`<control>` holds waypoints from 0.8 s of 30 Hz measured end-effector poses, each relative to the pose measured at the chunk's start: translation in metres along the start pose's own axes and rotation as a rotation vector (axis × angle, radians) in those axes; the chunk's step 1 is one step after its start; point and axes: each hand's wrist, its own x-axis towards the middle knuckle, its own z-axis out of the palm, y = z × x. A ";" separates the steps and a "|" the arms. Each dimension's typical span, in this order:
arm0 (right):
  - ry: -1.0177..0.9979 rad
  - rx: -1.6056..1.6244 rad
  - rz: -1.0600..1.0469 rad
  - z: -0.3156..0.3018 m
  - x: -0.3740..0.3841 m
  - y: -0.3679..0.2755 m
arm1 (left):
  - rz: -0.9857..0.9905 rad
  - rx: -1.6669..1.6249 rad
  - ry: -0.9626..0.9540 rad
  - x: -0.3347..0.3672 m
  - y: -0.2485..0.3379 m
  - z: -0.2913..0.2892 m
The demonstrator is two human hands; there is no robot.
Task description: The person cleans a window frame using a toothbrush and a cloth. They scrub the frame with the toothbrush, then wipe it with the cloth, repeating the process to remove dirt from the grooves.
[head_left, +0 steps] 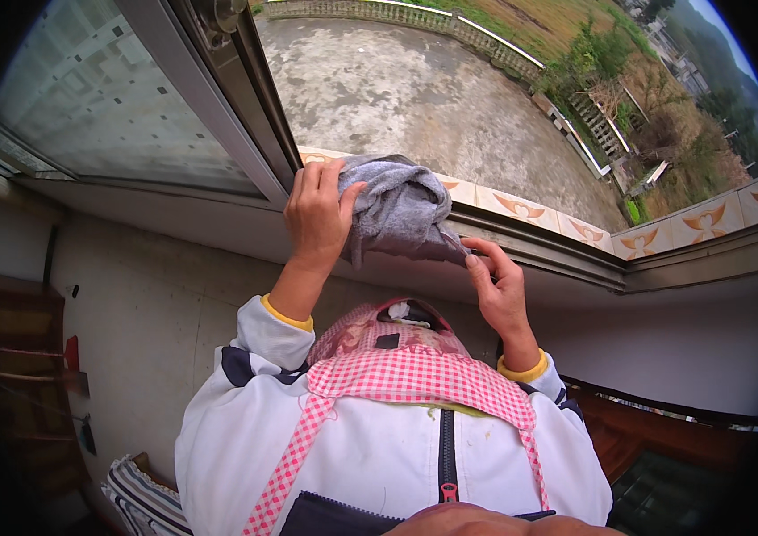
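Observation:
A crumpled grey cloth [401, 201] lies bunched over the window sill and track, one part hanging down on the inner side. My left hand [318, 210] is on the cloth's left end, thumb and fingers closed around its edge beside the window frame. With thumb and fingertips, my right hand [497, 284] pinches the cloth's lower right corner, just inside the metal window track [558, 250]. The cloth hides the stretch of track beneath it.
At the left stands a sliding window pane [129, 98] with patterned glass and a metal frame. Patterned tiles [522, 207] edge the outer sill. Outside is a concrete yard [397, 89] with a balustrade. A dark wooden chair [17, 357] and a striped cushion [142, 500] are lower left.

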 end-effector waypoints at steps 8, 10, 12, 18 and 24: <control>-0.050 0.038 0.018 -0.008 -0.015 -0.002 | -0.152 0.171 -0.240 0.017 0.007 -0.007; -0.076 0.084 0.030 -0.013 -0.016 -0.003 | -0.117 0.006 -0.198 0.016 0.020 -0.020; -0.147 0.463 0.210 -0.019 -0.016 -0.004 | -0.038 -0.258 -0.144 0.004 0.045 -0.031; -0.391 1.026 0.364 -0.037 -0.021 -0.005 | 0.107 -0.659 -0.404 -0.045 0.125 -0.025; -0.335 0.968 0.283 -0.063 -0.029 -0.002 | 0.122 -0.875 -0.438 -0.059 0.147 -0.022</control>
